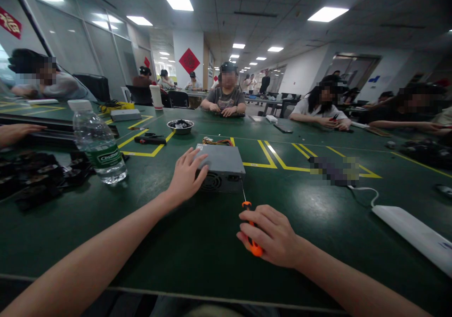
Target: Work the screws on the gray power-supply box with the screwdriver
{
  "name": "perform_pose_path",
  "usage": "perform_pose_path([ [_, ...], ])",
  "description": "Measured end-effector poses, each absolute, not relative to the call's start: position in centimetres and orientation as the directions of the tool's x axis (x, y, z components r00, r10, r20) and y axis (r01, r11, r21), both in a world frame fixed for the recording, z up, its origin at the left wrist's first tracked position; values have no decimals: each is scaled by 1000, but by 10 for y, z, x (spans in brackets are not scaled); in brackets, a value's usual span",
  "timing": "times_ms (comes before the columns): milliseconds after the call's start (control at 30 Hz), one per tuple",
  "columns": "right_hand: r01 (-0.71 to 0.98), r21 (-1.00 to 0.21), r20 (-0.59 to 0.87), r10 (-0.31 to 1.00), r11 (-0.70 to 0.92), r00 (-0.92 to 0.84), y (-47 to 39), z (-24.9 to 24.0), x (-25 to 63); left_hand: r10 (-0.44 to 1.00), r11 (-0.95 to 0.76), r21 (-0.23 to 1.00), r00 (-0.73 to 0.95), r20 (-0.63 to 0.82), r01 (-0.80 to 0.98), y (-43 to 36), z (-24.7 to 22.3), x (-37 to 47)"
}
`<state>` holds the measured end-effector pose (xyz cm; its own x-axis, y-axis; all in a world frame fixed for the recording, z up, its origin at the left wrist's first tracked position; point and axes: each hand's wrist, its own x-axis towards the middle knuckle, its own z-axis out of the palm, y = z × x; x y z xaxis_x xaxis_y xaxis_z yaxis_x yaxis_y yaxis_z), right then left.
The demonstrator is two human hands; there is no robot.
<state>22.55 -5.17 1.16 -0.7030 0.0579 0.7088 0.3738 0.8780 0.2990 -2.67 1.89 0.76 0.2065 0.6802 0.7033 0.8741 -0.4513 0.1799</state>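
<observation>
A grey metal computer power supply [226,159] lies on the green table, its fan grille and socket facing me. Coloured cables [217,141] come out behind it. My left hand [187,173] rests with spread fingers on the left side of its top. In my right hand [270,234] is an orange and black screwdriver [254,247], gripped by the handle. The thin shaft points up and away, and its tip is at the right edge of the power supply's near face. Whether the tip sits in a screw is too small to tell.
A water bottle [100,142] stands left, near dark parts [35,175]. Farther back are a metal bowl [180,127], a black tool [150,139] and a white cup [156,97]. A white device [413,234] with a cable lies right. Other people sit around the table.
</observation>
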Motion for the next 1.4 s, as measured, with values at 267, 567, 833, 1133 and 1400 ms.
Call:
perform_pose_path([
  [267, 440, 122, 791, 181, 890, -585, -52, 24, 242, 494, -663, -233, 650, 578, 711, -7, 9, 10],
  [567, 455, 85, 816, 200, 887, -542, -49, 22, 240, 553, -607, -230, 612, 565, 761, -4, 2, 21],
  [833, 418, 144, 839, 113, 897, -532, -51, 25, 245, 569, -604, -243, 625, 535, 759, -5, 1, 23],
  [1133, 337, 291, 792, -28, 895, -610, -57, 27, 241, 531, -584, -189, 548, 647, 790, 1, 10, -5],
  [1400, 330, 268, 740, 26, 905, -672, -44, 9, 226, 587, -564, -121, 500, 636, 817, 12, 6, -16],
])
